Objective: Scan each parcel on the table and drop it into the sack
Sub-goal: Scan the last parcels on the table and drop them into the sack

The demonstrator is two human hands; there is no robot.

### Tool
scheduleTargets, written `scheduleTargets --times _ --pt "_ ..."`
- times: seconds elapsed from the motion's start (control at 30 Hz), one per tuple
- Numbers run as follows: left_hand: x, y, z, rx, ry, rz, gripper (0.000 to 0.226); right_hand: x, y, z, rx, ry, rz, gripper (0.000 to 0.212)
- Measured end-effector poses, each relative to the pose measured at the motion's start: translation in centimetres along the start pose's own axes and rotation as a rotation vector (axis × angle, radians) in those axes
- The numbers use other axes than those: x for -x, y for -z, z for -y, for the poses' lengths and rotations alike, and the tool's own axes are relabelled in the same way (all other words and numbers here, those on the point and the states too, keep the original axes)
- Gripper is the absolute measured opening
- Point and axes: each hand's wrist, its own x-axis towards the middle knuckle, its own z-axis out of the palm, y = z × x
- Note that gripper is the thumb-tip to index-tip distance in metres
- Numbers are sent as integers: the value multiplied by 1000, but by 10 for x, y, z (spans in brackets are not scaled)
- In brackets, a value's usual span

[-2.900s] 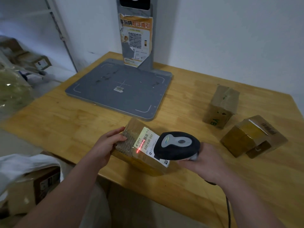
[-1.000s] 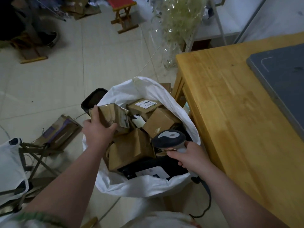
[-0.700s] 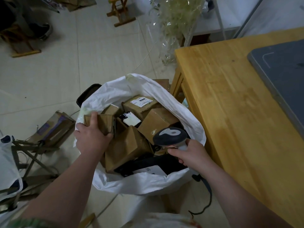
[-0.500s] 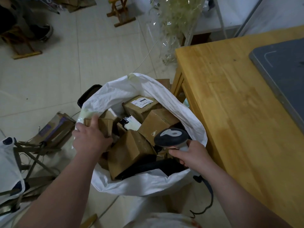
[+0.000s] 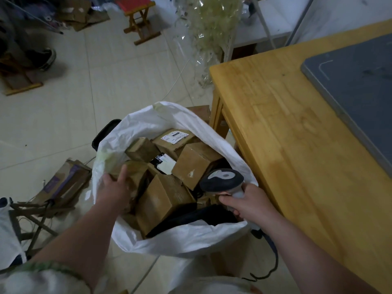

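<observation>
The white sack point(image 5: 191, 240) stands open on the floor at the left of the wooden table point(image 5: 286, 145), filled with several brown cardboard parcels. The parcel just brought over point(image 5: 136, 172) lies at the sack's left side among the others. My left hand point(image 5: 113, 188) rests against it with thumb and fingers spread, no longer clasping it. My right hand point(image 5: 248, 203) hovers over the sack's right rim, closed around the handle of the black-and-grey barcode scanner point(image 5: 221, 180), whose cable hangs down below my wrist.
A grey scanning pad point(image 5: 360, 92) lies on the table at the right. Flattened cardboard point(image 5: 63, 183) and a folding frame lie on the floor left of the sack. A red stool point(image 5: 137, 11), a crinkled plastic bundle point(image 5: 212, 28) and another person's shoe point(image 5: 46, 58) are farther off.
I turned from the table to the sack, carried the scanned parcel in my left hand down into it, and my fingers have now loosened from it. The scanner stays in my right hand.
</observation>
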Motion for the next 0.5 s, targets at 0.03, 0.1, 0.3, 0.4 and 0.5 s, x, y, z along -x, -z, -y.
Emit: scheduleTargets --times 0.03,0.1,0.3,0.4,0.5 --pt "-3 -2 0 -30 -4 33 70 1 1 -1 1 -4 -3 15" --pt "-6 3 -2 -139 66 122 71 5 4 -3 -2 -4 -16 16" --pt "27 45 -77 -190 -233 15 23 30 25 2 -27 27 -82 16" --pt "60 62 -133 -120 -446 11 31 52 43 0 -103 42 -147 16" --pt "105 73 -187 -112 -673 -71 35 82 68 -11 -193 62 -233 16"
